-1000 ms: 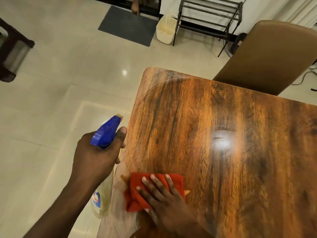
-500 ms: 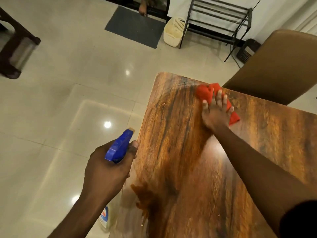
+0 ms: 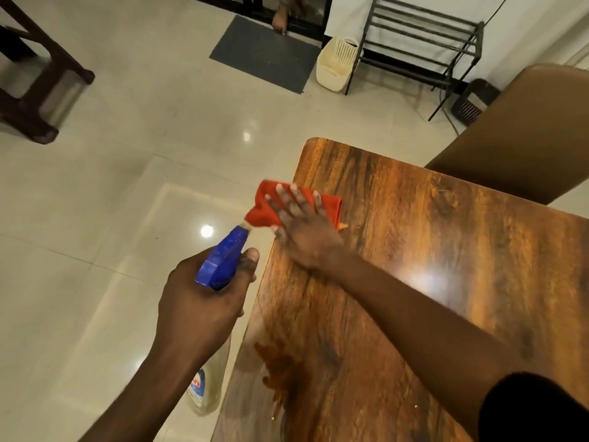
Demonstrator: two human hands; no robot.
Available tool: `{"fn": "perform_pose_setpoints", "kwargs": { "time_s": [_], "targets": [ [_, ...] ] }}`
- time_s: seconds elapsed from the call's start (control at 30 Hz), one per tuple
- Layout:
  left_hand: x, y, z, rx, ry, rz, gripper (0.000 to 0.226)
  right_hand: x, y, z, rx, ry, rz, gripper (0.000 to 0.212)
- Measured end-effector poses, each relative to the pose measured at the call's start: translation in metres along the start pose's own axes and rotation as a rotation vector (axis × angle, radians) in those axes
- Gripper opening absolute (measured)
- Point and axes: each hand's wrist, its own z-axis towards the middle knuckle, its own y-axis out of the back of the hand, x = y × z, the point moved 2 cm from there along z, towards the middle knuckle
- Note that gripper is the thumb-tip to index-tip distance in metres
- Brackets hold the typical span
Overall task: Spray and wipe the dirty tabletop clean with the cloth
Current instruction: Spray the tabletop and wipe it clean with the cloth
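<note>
Head view: right hand (image 3: 301, 232) lies flat, fingers straight and spread, pressing the cloth (image 3: 263, 207) onto the tabletop (image 3: 430, 250) at its left edge, toward the far corner. The cloth is red and bunched, and its left part hangs past the edge over the floor (image 3: 111, 193). Left hand (image 3: 200, 307) is curled round the neck of the bottle (image 3: 223, 258), held off the tabletop just left of its edge. The blue spray head points to the far side, nozzle close to the cloth, and the clear body hangs below the hand. A brown smear (image 3: 277, 368) sits on the near left part of the tabletop, well apart from the cloth, with a few specks near it. A glare spot shows mid-tabletop. A tan chair (image 3: 526, 132) stands at the far right edge. A mat (image 3: 264, 52), basket (image 3: 336, 65) and rack (image 3: 424, 36) are at the far wall.
</note>
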Motion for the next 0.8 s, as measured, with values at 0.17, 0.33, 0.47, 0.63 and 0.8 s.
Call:
{"fn": "perform_pose_setpoints", "kwargs": {
  "time_s": [0.17,0.33,0.47,0.63,0.8],
  "targets": [
    [0.014,0.001,-0.017,0.007,0.006,0.064,0.053,0.071,-0.07,-0.131,-0.009,0.183,-0.038,0.073],
    [0.027,0.004,-0.037,0.043,0.064,0.082,0.066,0.089,-0.124,-0.26,-0.017,0.229,-0.176,0.077],
    [0.038,0.011,-0.053,0.058,0.116,0.099,0.059,0.028,-0.105,-0.283,0.051,0.078,-0.152,0.078],
    [0.053,0.025,-0.072,0.085,0.127,0.103,0.048,-0.066,-0.038,-0.203,-0.072,-0.326,0.122,0.07],
    [0.064,0.038,-0.089,0.119,0.132,0.106,0.048,-0.105,0.024,-0.069,-0.132,-0.566,0.271,0.069]
  ]
}}
